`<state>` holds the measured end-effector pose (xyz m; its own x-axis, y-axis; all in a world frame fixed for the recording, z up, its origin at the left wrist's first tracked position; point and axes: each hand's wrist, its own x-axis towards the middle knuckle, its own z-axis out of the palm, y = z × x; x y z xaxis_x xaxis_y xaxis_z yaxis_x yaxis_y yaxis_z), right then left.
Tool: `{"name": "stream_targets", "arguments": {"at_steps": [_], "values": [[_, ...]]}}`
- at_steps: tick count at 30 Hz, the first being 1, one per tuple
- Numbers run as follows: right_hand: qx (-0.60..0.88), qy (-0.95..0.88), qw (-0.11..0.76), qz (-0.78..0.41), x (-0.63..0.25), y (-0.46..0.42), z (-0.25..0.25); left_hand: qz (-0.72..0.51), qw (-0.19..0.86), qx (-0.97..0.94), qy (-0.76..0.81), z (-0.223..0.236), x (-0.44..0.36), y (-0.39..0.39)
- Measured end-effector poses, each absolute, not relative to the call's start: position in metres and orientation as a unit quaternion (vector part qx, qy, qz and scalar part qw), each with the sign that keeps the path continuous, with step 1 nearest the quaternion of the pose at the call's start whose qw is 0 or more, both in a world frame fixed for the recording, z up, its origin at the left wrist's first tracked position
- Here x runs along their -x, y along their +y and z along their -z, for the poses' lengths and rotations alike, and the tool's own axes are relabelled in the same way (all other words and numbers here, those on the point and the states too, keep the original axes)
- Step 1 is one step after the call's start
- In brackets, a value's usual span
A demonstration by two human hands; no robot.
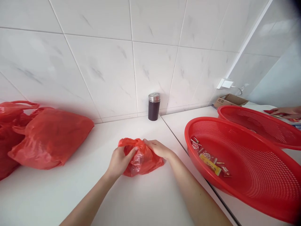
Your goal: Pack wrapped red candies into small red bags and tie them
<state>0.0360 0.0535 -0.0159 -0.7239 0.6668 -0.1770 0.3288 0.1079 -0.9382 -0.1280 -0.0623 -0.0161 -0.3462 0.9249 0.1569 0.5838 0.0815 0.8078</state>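
Note:
A small red plastic bag (143,161) rests on the white table in front of me, its top gathered up. My left hand (121,158) is closed on the bag's left side, thumb lying across the front and fingers behind the plastic. On the other side, my right hand (156,147) pinches the gathered top near the knot-like bunch. Whatever is inside the bag cannot be made out through the crumpled plastic.
Large filled red bags (51,138) lie at the left. A dark lidded cup (154,108) stands by the tiled wall. At right, a red basket (246,163) holds several wrapped snacks (210,161); behind it are another red basket (254,117), a cardboard box (227,101) and another person's hand (285,111).

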Motion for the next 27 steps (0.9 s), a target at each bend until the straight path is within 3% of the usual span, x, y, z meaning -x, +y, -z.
{"name": "stream_targets", "arguments": {"at_steps": [2, 5, 7, 10, 14, 18, 23, 27], "values": [[0.288, -0.687, 0.137, -0.653, -0.035, 0.05, 0.011, -0.435, 0.165, -0.563, 0.683, 0.016, 0.126, -0.067], [0.204, -0.633, 0.152, -0.731, -0.035, 0.044, -0.001, -0.439, 0.015, -0.603, 0.666, 0.021, 0.129, -0.072], [0.187, -0.652, 0.15, -0.719, -0.037, 0.04, -0.009, -0.45, -0.065, -0.608, 0.651, 0.028, 0.134, -0.074], [0.196, -0.72, 0.124, -0.654, -0.039, 0.034, -0.019, -0.479, -0.106, -0.591, 0.641, 0.035, 0.138, -0.077], [0.228, -0.804, 0.092, -0.542, -0.041, 0.028, -0.027, -0.481, -0.075, -0.597, 0.637, 0.034, 0.135, -0.084], [0.247, -0.859, 0.141, -0.426, -0.044, 0.024, -0.034, -0.443, 0.06, -0.64, 0.626, 0.017, 0.129, -0.091], [0.248, -0.849, 0.164, -0.438, -0.048, 0.024, -0.044, -0.431, 0.198, -0.622, 0.622, -0.006, 0.121, -0.097], [0.317, -0.827, 0.256, -0.387, -0.045, 0.031, -0.036, -0.446, 0.223, -0.563, 0.659, -0.005, 0.129, -0.101]]}}
